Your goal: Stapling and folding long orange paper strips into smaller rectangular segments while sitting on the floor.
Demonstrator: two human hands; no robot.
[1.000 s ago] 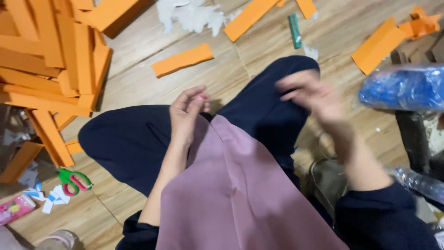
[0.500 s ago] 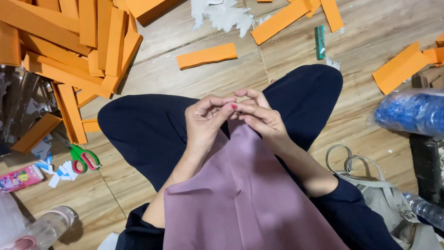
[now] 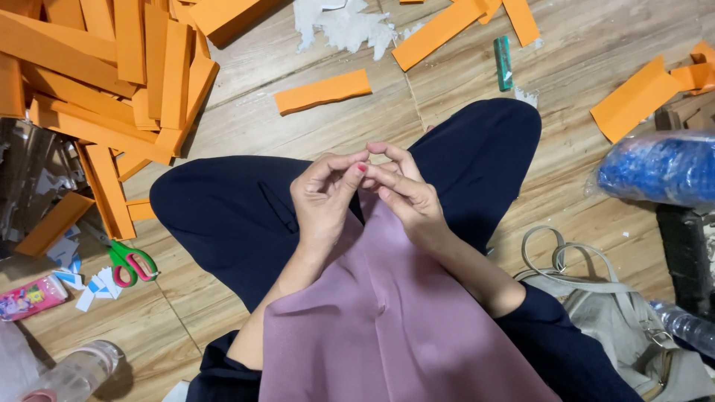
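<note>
Both hands meet over the lap, fingertips pinched together at the top edge of a mauve cloth.

The left hand (image 3: 324, 197) and right hand (image 3: 402, 195) touch at the fingertips near the picture's centre, each curled closed on something too small to make out, just above the mauve cloth (image 3: 387, 327) draped down toward 6 o'clock. Much cutting looks done: a heap of orange strips (image 3: 112, 74) lies on the wooden floor (image 3: 246, 119) at 10 o'clock, with loose ones at 12 and 2. Green-handled scissors (image 3: 128, 260) rest untouched at 8 o'clock; a grey bag (image 3: 611, 313) sits at 4.
</note>
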